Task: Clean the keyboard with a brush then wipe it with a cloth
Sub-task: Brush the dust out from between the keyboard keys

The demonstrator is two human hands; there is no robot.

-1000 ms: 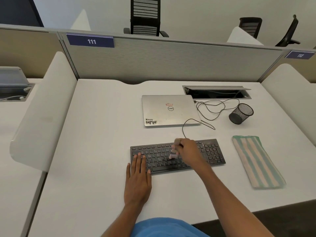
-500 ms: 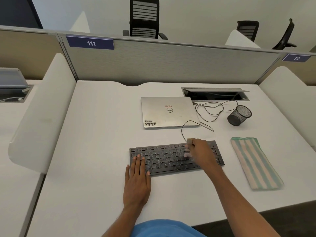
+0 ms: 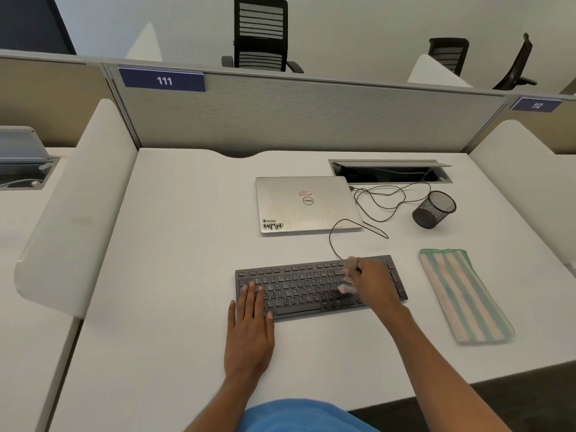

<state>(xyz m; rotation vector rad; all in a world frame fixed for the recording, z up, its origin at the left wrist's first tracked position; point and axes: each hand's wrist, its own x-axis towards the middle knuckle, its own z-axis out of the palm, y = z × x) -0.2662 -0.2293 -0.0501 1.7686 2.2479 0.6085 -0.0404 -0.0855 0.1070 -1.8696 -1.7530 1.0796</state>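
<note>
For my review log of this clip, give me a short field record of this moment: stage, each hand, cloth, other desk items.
stage: brushing the keys; wiping not yet begun
left hand: flat, fingers straight, resting on the left end of the keyboard
right hand: grips the brush, bristles on keys right of the middle
cloth: striped, folded, on the desk right of the keyboard, untouched
other: closed laptop behind the keyboard; mesh cup; loose cable
</note>
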